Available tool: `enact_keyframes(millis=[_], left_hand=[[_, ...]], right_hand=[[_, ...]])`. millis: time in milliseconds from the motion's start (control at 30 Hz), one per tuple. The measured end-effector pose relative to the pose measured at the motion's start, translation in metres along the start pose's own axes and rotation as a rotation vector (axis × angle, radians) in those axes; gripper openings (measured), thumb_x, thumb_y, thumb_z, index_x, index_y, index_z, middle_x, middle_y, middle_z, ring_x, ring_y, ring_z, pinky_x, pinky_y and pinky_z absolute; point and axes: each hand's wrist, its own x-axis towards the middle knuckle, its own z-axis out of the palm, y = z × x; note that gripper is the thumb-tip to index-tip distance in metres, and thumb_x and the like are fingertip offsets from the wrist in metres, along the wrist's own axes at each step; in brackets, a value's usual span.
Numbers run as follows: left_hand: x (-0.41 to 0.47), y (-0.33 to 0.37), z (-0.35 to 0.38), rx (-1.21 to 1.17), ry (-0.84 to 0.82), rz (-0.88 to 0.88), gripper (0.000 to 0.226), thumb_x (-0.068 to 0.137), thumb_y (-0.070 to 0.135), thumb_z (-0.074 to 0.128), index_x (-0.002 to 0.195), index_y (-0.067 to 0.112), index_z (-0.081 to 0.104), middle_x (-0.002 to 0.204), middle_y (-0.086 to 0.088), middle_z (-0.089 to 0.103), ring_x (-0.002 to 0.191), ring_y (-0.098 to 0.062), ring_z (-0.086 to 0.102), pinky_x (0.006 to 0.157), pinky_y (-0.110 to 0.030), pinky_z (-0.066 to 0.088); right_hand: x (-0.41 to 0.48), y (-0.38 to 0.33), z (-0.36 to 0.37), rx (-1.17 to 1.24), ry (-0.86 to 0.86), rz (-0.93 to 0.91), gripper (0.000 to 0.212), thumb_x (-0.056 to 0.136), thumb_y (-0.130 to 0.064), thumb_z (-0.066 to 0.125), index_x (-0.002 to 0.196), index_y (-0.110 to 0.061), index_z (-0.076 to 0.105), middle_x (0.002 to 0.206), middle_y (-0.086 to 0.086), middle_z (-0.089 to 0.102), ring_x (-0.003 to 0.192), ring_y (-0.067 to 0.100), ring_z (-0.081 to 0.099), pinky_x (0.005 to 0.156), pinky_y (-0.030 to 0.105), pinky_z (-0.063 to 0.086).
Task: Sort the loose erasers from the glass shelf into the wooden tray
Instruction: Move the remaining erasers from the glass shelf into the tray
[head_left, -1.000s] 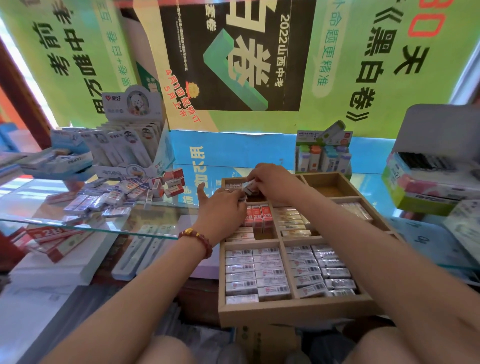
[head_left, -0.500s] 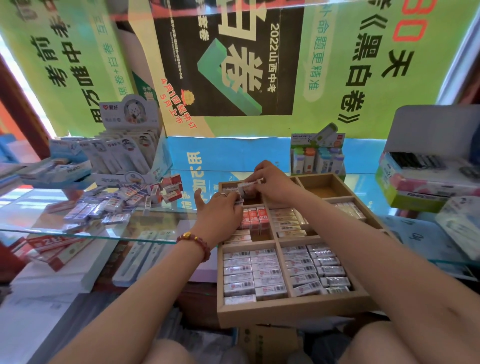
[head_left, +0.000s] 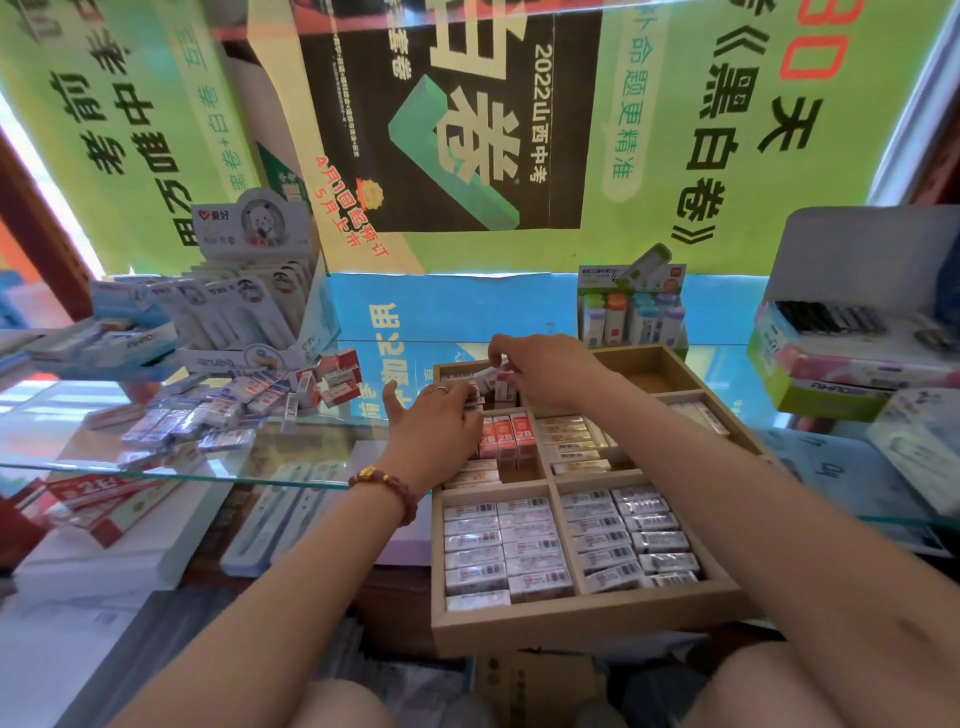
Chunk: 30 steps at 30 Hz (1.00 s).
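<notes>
A wooden tray (head_left: 587, 621) with several compartments stands on the glass shelf (head_left: 291, 467) in front of me, most compartments filled with wrapped erasers. A pile of loose erasers (head_left: 228, 410) lies on the glass to the left. Both hands work over the tray's far left compartment. My left hand (head_left: 434, 434), with a ring and a bead bracelet, holds small erasers (head_left: 470, 395) in its curled fingers. My right hand (head_left: 545, 371) pinches one eraser (head_left: 501, 376) at its fingertips just above that compartment.
A display box of correction tapes (head_left: 244, 306) stands behind the loose pile. Another small display (head_left: 631, 312) stands behind the tray. Boxes (head_left: 852, 358) are stacked at the right. Red 2B boxes (head_left: 98, 493) lie under the glass at the left.
Both hands have stayed over the far left compartment. My right hand's fingers have shifted slightly on the eraser it pinches; my left hand has barely moved.
</notes>
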Motion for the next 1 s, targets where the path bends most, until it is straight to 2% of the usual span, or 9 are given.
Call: enact_keyframes(millis=[100, 233, 367, 567, 667, 767, 833, 900, 1000], left_hand=[[0.001, 0.000, 0.001, -0.002, -0.004, -0.004, 0.037, 0.096, 0.029, 0.027, 0.128, 0.024, 0.046, 0.126, -0.001, 0.054, 0.126, -0.016, 0.040, 0.111, -0.054, -0.008], [0.002, -0.001, 0.001, -0.009, -0.007, -0.002, 0.037, 0.096, 0.029, 0.027, 0.127, 0.024, 0.047, 0.128, 0.000, 0.053, 0.127, -0.015, 0.040, 0.111, -0.054, -0.008], [0.002, -0.001, 0.001, -0.007, -0.009, -0.005, 0.036, 0.096, 0.029, 0.027, 0.125, 0.024, 0.047, 0.127, 0.000, 0.053, 0.126, -0.016, 0.040, 0.111, -0.054, -0.008], [0.002, -0.001, 0.002, -0.019, -0.016, -0.008, 0.034, 0.096, 0.029, 0.027, 0.122, 0.023, 0.048, 0.127, 0.000, 0.053, 0.127, -0.016, 0.039, 0.111, -0.055, -0.008], [0.002, -0.002, 0.002, -0.036, -0.001, -0.002, 0.035, 0.096, 0.028, 0.028, 0.123, 0.023, 0.049, 0.129, 0.001, 0.052, 0.127, -0.015, 0.039, 0.111, -0.055, -0.007], [0.002, -0.002, 0.002, -0.051, 0.002, 0.000, 0.036, 0.096, 0.028, 0.028, 0.124, 0.024, 0.049, 0.131, 0.001, 0.051, 0.128, -0.014, 0.039, 0.111, -0.055, -0.008], [0.002, -0.002, 0.002, -0.046, -0.004, -0.003, 0.037, 0.096, 0.028, 0.027, 0.126, 0.024, 0.048, 0.131, 0.001, 0.050, 0.128, -0.015, 0.038, 0.110, -0.055, -0.008], [0.002, -0.003, 0.003, -0.045, -0.009, -0.005, 0.037, 0.096, 0.028, 0.027, 0.127, 0.025, 0.047, 0.131, 0.001, 0.050, 0.128, -0.015, 0.038, 0.111, -0.055, -0.009], [0.003, -0.003, 0.003, -0.048, -0.017, -0.005, 0.038, 0.095, 0.028, 0.027, 0.128, 0.025, 0.046, 0.132, 0.000, 0.050, 0.129, -0.015, 0.037, 0.111, -0.055, -0.008]], right_hand=[[0.002, -0.004, 0.000, -0.049, -0.025, -0.019, 0.027, 0.094, -0.028, 0.052, 0.120, -0.026, 0.044, 0.110, 0.000, 0.064, 0.091, 0.021, 0.061, 0.068, 0.030, 0.042], [0.003, -0.011, -0.002, -0.129, -0.005, -0.067, 0.050, 0.090, -0.024, 0.059, 0.136, -0.029, 0.039, 0.124, 0.003, 0.046, 0.107, 0.023, 0.054, 0.074, 0.032, 0.039], [0.005, -0.015, 0.000, -0.166, 0.051, -0.127, 0.041, 0.088, -0.007, 0.054, 0.125, -0.023, 0.047, 0.120, 0.004, 0.045, 0.100, 0.023, 0.054, 0.066, 0.031, 0.034], [0.003, -0.017, -0.001, -0.150, -0.004, -0.149, 0.023, 0.090, -0.007, 0.054, 0.108, -0.020, 0.060, 0.113, 0.003, 0.049, 0.098, 0.022, 0.054, 0.067, 0.031, 0.037], [0.008, -0.013, -0.008, -0.012, -0.034, -0.078, 0.017, 0.088, -0.016, 0.061, 0.104, -0.020, 0.061, 0.110, -0.002, 0.051, 0.094, 0.017, 0.053, 0.073, 0.030, 0.040], [0.013, -0.001, -0.016, 0.351, 0.006, 0.058, 0.020, 0.084, -0.022, 0.067, 0.102, -0.019, 0.059, 0.100, -0.002, 0.052, 0.088, 0.014, 0.050, 0.074, 0.027, 0.038], [0.013, 0.003, -0.014, 0.471, -0.009, 0.110, 0.028, 0.085, -0.020, 0.067, 0.111, -0.019, 0.058, 0.098, -0.001, 0.054, 0.091, 0.015, 0.051, 0.077, 0.026, 0.039], [0.012, 0.004, -0.009, 0.435, -0.079, 0.120, 0.044, 0.086, -0.020, 0.066, 0.129, -0.020, 0.052, 0.102, 0.001, 0.054, 0.094, 0.015, 0.051, 0.081, 0.025, 0.040], [0.015, 0.003, -0.003, 0.344, -0.164, 0.118, 0.050, 0.091, -0.021, 0.061, 0.138, -0.012, 0.048, 0.128, 0.007, 0.056, 0.110, 0.019, 0.053, 0.093, 0.030, 0.040]])
